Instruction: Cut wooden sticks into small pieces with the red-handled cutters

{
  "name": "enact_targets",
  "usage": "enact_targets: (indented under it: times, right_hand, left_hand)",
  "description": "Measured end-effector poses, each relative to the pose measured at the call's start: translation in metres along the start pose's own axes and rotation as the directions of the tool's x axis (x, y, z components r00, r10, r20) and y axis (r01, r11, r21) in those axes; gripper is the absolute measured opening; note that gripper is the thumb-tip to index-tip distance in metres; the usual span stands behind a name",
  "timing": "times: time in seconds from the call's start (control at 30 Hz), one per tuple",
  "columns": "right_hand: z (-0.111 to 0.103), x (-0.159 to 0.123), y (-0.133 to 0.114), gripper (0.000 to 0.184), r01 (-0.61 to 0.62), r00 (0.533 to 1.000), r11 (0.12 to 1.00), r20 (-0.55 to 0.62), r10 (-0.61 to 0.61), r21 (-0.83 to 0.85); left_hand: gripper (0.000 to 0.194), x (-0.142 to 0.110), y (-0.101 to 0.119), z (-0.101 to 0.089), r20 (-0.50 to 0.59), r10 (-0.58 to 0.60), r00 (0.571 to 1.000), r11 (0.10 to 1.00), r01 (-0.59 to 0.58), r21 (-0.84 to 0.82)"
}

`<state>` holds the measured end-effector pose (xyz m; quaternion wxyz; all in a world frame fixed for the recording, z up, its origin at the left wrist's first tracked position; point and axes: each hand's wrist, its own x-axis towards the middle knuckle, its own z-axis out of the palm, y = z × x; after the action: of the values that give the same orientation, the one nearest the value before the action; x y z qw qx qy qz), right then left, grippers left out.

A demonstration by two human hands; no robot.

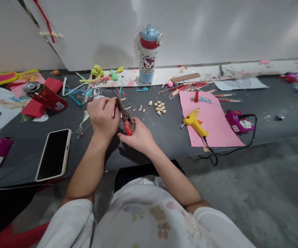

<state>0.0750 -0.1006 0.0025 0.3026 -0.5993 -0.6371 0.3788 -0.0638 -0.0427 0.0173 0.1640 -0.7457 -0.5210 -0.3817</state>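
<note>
Phone [53, 154] left; glue gun [194, 122] right.

We grip red-handled pliers [125, 117] in our right hand [136, 137]; our left hand [103, 115] pinches something small just beside their jaws.

Dark surface [164, 137], phone [53, 154] face up at left, red can [45, 95] lying on its side, cartoon water bottle [148, 55] by the wall, yellow glue gun [194, 122] on pink paper [213, 127], small wooden blocks [159, 107] scattered mid-surface
</note>
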Motion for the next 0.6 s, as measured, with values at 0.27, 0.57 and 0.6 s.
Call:
enact_targets:
  times: [0.27, 0.57, 0.6]
  right_hand:
    - [-0.0036, 0.0031, 0.0008, 0.04, 0.036, 0.999, 0.997, 0.0, -0.036, -0.075]
    - [-0.0044, 0.0049, 0.0033, 0.035, 0.051, 0.998, 0.995, -0.033, -0.054, -0.088]
    - [-0.0057, 0.0068, 0.0039, 0.035, 0.049, 0.998, 0.996, -0.025, -0.051, -0.074]
  left_hand:
    - [0.019, 0.002, -0.0003, -0.001, 0.066, -0.094, 0.993, 0.982, 0.103, -0.159]
    - [0.023, -0.0016, -0.0004, -0.0014, -0.085, -0.027, 0.996, 0.988, 0.014, -0.154]
    - [0.022, -0.0028, 0.0006, -0.0022, -0.118, -0.015, 0.993, 0.987, -0.004, -0.163]
